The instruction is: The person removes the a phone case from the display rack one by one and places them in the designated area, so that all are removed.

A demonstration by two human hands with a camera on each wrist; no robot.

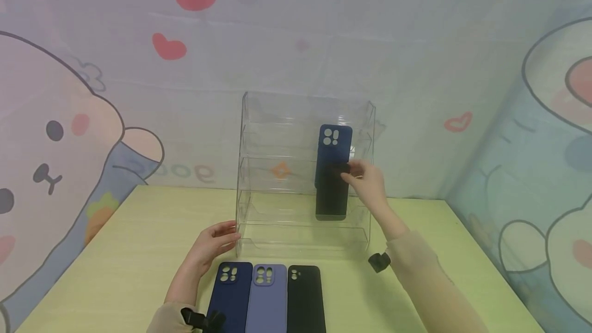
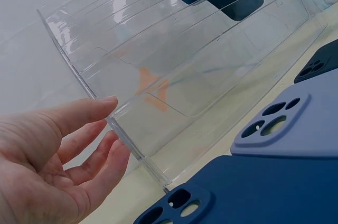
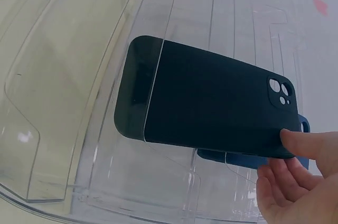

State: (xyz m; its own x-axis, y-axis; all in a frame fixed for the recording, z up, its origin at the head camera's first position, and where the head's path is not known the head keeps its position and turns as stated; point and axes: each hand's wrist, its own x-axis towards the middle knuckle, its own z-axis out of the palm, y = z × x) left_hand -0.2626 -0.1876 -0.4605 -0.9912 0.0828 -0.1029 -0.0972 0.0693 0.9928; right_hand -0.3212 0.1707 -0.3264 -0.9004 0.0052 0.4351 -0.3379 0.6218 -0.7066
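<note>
A clear acrylic tiered rack [image 1: 239, 179] stands on the table. My right hand [image 1: 368, 184] pinches a black phone case [image 1: 331, 199] near its camera end, thumb on the face and fingers behind. The lower end of this case shows through a clear front lip in the right wrist view. Behind and above it, a dark blue phone case [image 1: 336, 148] stands in a higher tier, partly covered by the black one. At the rack's lower left side, my left hand [image 1: 210, 244] holds the side edge, thumb [image 2: 108, 103] on it and fingers curled alongside.
In front of the rack, a navy case [image 1: 233, 297], a lavender case [image 1: 268, 302] and another black case [image 1: 305, 299] lie side by side on the pale yellow table [image 1: 185, 209]. A cartoon-printed cloth [image 1: 416, 66] hangs behind.
</note>
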